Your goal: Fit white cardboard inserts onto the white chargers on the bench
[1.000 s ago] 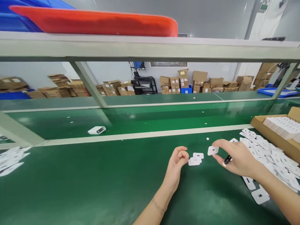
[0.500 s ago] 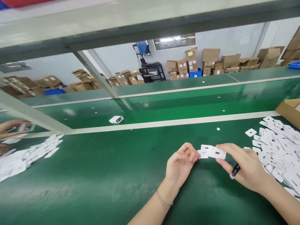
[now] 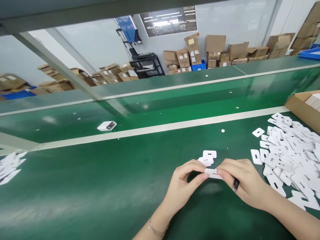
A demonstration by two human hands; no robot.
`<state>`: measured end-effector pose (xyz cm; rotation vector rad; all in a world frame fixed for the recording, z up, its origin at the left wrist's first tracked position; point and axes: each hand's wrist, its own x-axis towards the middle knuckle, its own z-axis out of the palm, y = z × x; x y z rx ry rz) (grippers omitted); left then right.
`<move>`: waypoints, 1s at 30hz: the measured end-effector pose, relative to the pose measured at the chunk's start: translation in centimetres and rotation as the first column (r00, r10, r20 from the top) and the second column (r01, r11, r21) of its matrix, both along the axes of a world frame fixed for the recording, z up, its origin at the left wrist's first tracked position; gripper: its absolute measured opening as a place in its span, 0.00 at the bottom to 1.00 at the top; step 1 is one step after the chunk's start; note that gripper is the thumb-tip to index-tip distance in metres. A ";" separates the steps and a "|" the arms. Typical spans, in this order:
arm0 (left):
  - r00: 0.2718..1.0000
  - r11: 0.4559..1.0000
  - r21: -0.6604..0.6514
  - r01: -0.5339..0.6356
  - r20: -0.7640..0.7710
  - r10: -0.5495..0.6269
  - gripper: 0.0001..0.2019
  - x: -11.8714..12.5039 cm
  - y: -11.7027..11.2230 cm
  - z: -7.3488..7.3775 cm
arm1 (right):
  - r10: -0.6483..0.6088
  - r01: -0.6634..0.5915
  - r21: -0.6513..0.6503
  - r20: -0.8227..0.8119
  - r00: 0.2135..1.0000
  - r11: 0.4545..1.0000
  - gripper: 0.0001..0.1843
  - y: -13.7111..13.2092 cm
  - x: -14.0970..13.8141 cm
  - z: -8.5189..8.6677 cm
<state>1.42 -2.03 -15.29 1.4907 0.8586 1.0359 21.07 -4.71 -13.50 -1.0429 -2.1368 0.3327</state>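
A white slotted card (image 3: 213, 173) is pinched at both ends, tilted just above the green tabletop. My left hand (image 3: 187, 181) grips its left end between thumb and fingers. On its right end, my right hand (image 3: 241, 180) is closed, with a black band around one finger. A few more white cards (image 3: 207, 159) with rectangular cut-outs lie stacked unevenly just behind the held one. To the right spreads a heap of loose white cards (image 3: 287, 150), some with square openings, some with long slots.
A cardboard box (image 3: 305, 105) with white pieces stands at the right behind the heap. Another white card pile (image 3: 10, 166) lies far left. A small white device (image 3: 107, 126) rests beyond the pale edge strip (image 3: 150, 129). A slanted metal post (image 3: 52, 63) rises at left.
My left hand has moved from beside the small stack to gripping the card's left end. My right hand has drawn the card nearer, leaving the small stack on the table. The view has shifted right.
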 end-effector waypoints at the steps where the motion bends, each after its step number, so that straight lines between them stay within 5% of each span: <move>1: 1.000 1.000 -0.011 0.006 -0.019 -0.006 0.08 0.0 0.0 0.1 | 0.012 -0.014 -0.073 -0.031 0.999 0.997 0.17 0.0 0.0 -0.1; 7: 0.991 0.989 -0.115 0.096 -0.086 -0.106 0.18 0.3 -0.3 0.8 | -0.078 0.028 -0.332 -0.140 0.987 0.943 0.22 0.4 -0.2 -0.3; 12: 0.995 0.995 -0.081 0.060 -0.079 -0.067 0.16 0.4 -0.5 0.9 | -0.091 0.005 -0.411 -0.189 0.978 0.911 0.23 0.2 -0.7 -0.1; 14: 0.995 0.997 -0.049 0.054 -0.083 -0.058 0.16 0.4 -0.6 0.9 | -0.097 0.023 -0.415 -0.158 0.983 0.909 0.16 0.3 -0.8 -0.1; 18: 0.997 1.000 -0.002 0.026 -0.076 -0.026 0.17 0.4 -0.8 0.9 | -0.325 0.244 -0.357 -0.187 0.927 0.902 0.13 1.1 -0.2 -0.4; 21: 0.998 1.000 0.000 -0.006 -0.061 0.006 0.17 0.4 -0.8 0.9 | -0.452 0.376 -0.288 -0.276 0.848 0.881 0.24 1.6 0.6 -0.3; 26: 0.998 0.999 -0.006 -0.050 -0.048 0.050 0.17 0.3 -0.7 0.9 | -0.296 0.230 -0.239 -0.292 0.910 0.943 0.11 1.1 0.9 0.2; 30: 0.997 0.998 -0.009 -0.060 -0.047 0.060 0.17 0.2 -0.7 0.9 | -0.159 0.077 -0.314 -0.244 0.957 0.946 0.14 0.7 0.5 0.3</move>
